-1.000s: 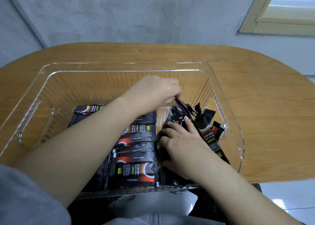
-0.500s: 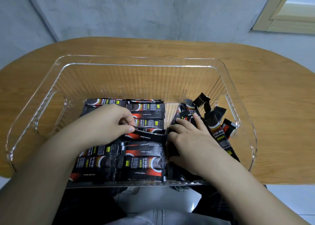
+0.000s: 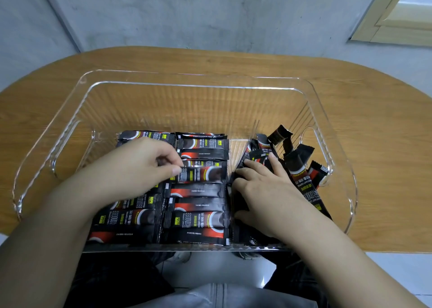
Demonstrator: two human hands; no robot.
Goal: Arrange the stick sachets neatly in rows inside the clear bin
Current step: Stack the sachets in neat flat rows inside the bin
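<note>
Since half a second ago the left hand [image 3: 140,165] has barely shifted, and the sachet it brought over now lies nearly flat across the middle row instead of slanting. Its thumb and forefinger pinch the left end of that sachet [image 3: 203,174], the other fingers curled above it. The right hand [image 3: 261,191] stays where it was, fingers mostly straight and spread, pressing down on the loose pile of sachets [image 3: 301,167] at the right side; whether the thumb hooks anything I cannot tell.

All the stick sachets sit inside the clear bin [image 3: 196,81]. Two neat columns [image 3: 196,214] of black, red and yellow-marked packets lie crosswise, one beside the other, against the near wall, reaching roughly to the bin's middle. The pile on the right is untidy, several sachets tilted up against the right wall beside its handle cut-out. The far half of the bin shows only bare floor.

The bin rests on a rounded wooden table [image 3: 374,120], its near wall at the table's near edge. Behind stands a grey concrete wall [image 3: 210,11], with a pale wooden frame [image 3: 397,20] at upper right. Below the table edge the person's lap and a tiled floor show.
</note>
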